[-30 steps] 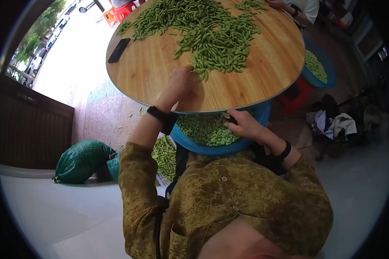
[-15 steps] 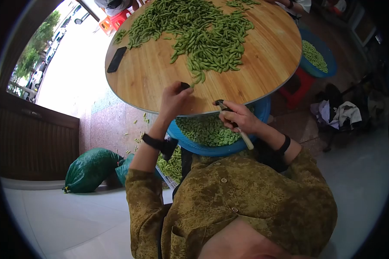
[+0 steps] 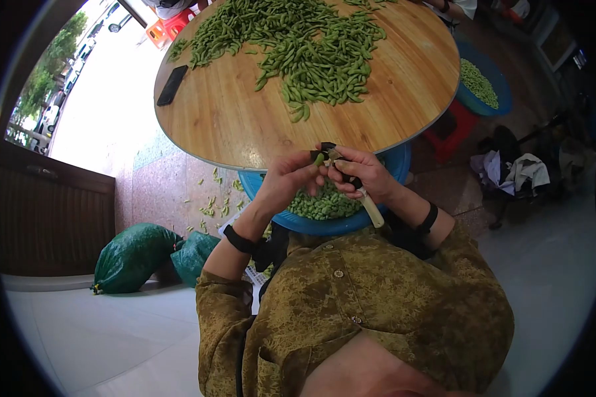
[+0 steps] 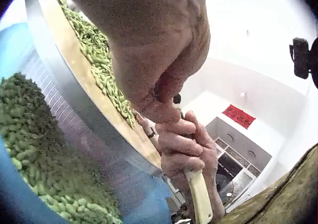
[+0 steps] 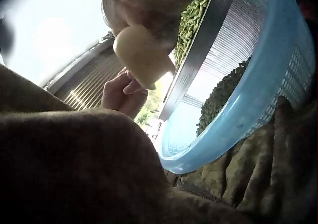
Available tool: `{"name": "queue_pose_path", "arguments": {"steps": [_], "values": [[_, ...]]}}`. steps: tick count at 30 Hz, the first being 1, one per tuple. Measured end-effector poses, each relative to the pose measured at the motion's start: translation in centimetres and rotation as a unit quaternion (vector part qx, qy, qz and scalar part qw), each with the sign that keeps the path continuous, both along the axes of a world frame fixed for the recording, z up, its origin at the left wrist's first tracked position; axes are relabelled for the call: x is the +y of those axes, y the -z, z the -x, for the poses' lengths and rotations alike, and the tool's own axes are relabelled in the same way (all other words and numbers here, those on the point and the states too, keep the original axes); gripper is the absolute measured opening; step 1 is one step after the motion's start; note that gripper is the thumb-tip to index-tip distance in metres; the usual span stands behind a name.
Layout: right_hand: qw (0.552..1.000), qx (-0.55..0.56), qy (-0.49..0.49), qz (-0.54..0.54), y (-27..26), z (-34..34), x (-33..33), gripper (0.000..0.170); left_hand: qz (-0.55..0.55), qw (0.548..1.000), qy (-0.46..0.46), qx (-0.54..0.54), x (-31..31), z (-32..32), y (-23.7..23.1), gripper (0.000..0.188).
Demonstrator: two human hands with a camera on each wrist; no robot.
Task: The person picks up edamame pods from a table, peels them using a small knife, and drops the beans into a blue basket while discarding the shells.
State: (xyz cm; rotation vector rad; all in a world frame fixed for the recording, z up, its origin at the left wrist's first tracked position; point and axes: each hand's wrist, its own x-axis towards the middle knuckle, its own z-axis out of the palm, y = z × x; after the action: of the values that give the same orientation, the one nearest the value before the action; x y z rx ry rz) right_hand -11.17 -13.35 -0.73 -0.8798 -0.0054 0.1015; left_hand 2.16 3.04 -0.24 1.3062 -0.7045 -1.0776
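My left hand [image 3: 283,182] pinches a green soybean pod [image 3: 319,159] between thumb and fingers, above the near edge of the round wooden table [image 3: 225,126]. Right beside it, my right hand [image 3: 367,173] grips a tool by its pale handle [image 3: 373,212], which points down toward me. The tool's working end is mostly covered by the fingers, and the hands meet at the pod. Dark coverings show at the fingertips of both. Below them a blue basket [image 3: 324,227] holds shelled green beans [image 3: 321,204]. In the left wrist view the handle [image 4: 199,196] sticks out under curled fingers.
A heap of pods [image 3: 331,73] covers the table's far part, with a black phone [image 3: 172,85] at its left. Green sacks [image 3: 136,258] stand on the floor at left, near scattered pods. Another blue basin [image 3: 503,86] of beans is at right.
My left hand has drawn a pod from the heap back toward me, to the right hand. The right hand has lifted from over the basket, bringing the tool's handle into view.
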Motion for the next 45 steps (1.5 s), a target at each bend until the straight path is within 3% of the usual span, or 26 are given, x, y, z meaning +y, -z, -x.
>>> {"name": "queue_pose_path", "arguments": {"steps": [4, 9, 15, 21, 25, 30, 32, 33, 35, 39, 40, 41, 42, 43, 44, 45], "values": [[1.000, 0.022, 0.008, 0.005, 0.0, 0.3, 0.0, 0.038, 0.035, 0.998, -0.022, 0.040, -0.2, 0.4, -0.3, 0.016], [0.999, 0.020, -0.005, 0.042, 0.3, 0.5, 0.2, 0.016, 0.032, 0.998, -0.033, 0.040, -0.1, 0.3, 0.2, 0.016], [1.000, 0.009, -0.021, 0.019, 0.4, 0.5, 0.2, 0.026, -0.004, 0.997, -0.061, 0.037, -0.1, 0.3, 0.4, 0.014], [1.000, 0.012, -0.028, 0.006, 0.3, 0.4, 0.0, 0.019, 0.017, 0.997, -0.056, 0.055, -0.1, 0.6, 0.9, 0.012], [1.000, 0.018, -0.014, 0.015, 0.0, 0.6, 0.1, 0.024, 0.040, 0.996, -0.079, -0.014, -0.2, 1.1, 1.2, 0.013], [0.998, 0.048, -0.001, -0.047, 0.5, 0.3, -0.1, 0.032, 0.074, 0.988, -0.111, -0.081, -0.6, 1.1, 2.0, 0.012], [0.996, 0.042, -0.021, -0.075, 0.4, 0.4, -0.6, 0.032, 0.049, 0.992, -0.073, 0.089, -0.9, 0.4, 2.0, 0.013], [0.993, 0.036, -0.041, -0.104, 0.4, 0.5, -0.7, 0.032, 0.049, 0.992, -0.074, 0.090, -1.1, 0.1, 2.1, 0.013], [0.989, 0.036, -0.048, -0.136, 0.5, 0.6, -0.8, 0.032, 0.156, 0.945, 0.047, 0.282, -1.5, -0.2, 2.6, 0.015], [0.971, 0.040, -0.066, -0.225, 1.4, 0.1, -1.1, 0.033, 0.145, 0.914, 0.074, 0.371, -1.9, 0.0, 2.5, 0.014], [0.972, 0.040, -0.065, -0.224, 1.5, 0.1, -1.1, 0.033, 0.072, 0.979, 0.003, 0.189, -2.0, 0.1, 2.0, 0.011], [0.970, 0.057, -0.045, -0.232, 1.5, 0.2, -1.0, 0.033, -0.005, 0.998, -0.068, -0.002, -2.0, 0.2, 1.6, 0.009], [0.968, 0.075, -0.026, -0.239, 1.6, 0.2, -1.0, 0.034, -0.005, 0.998, -0.070, -0.001, -2.0, 0.5, 1.4, 0.009], [0.968, 0.076, -0.028, -0.239, 1.5, 0.1, -0.9, 0.034, 0.055, 0.956, -0.120, -0.262, -1.9, 0.9, 1.2, 0.009], [0.967, 0.083, -0.031, -0.241, 1.3, 0.1, -0.7, 0.034, 0.109, 0.842, -0.159, -0.503, -1.8, 1.3, 0.9, 0.010], [0.966, 0.089, -0.034, -0.242, 1.2, 0.2, -0.6, 0.034, 0.107, 0.798, -0.160, -0.571, -1.8, 1.5, 0.5, 0.013]]}}
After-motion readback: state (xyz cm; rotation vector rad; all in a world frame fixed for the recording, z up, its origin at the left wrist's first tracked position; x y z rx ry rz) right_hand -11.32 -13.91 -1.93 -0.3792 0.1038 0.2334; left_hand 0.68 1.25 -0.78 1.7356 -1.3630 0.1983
